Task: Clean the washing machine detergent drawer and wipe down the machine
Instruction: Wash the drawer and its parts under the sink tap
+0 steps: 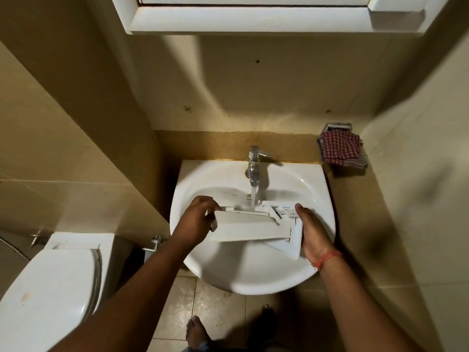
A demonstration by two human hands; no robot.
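1. A white wash basin (228, 275) is fixed to a beige tiled wall, with a chrome tap (254, 168) at its back rim; water runs from the spout in a thin stream.
2. To the right of the basin a red checked cloth (341, 148) hangs over a metal holder (337, 127) on the wall. At lower left stands a white toilet (50, 283) with its lid down, and a white cabinet (253, 20) hangs above the basin. A bare foot (196, 334) shows on the floor tiles below.
3. No brand, label or writing can be read anywhere; the marks on the drawer are too blurred to make out.
4. The white detergent drawer (243, 227) lies tilted across the bowl of the basin, directly under the running water.
5. The left hand (198, 214) grips the drawer's left end, fingers curled over its top edge.
6. The right hand (313, 232), a red thread at its wrist, holds the drawer's right end, with the thumb lying over the drawer's upper face.
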